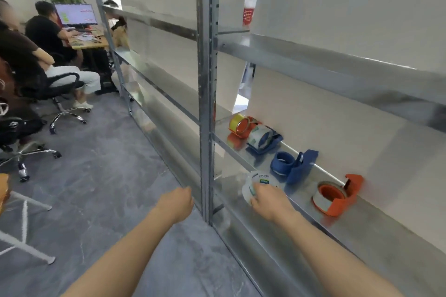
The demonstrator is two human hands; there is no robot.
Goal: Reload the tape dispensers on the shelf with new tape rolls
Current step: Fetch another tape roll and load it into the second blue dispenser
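Observation:
Several tape dispensers stand in a row on the metal shelf [376,229]: an orange one with a yellow roll [241,125], a blue one with a clear roll [264,140], a blue one without a roll [293,164] and an orange one with a roll [336,196]. My right hand [269,201] grips a new clear tape roll [259,182] at the shelf's front edge, in front of the roll-less blue dispenser. My left hand [177,202] hangs with curled fingers left of the shelf post [206,108] and holds nothing.
An upper shelf board [337,65] runs above the dispensers. A white wall backs the shelf. People sit on office chairs [60,94] at a desk with a monitor [76,14] at the far left. A white frame [24,224] stands on the grey floor.

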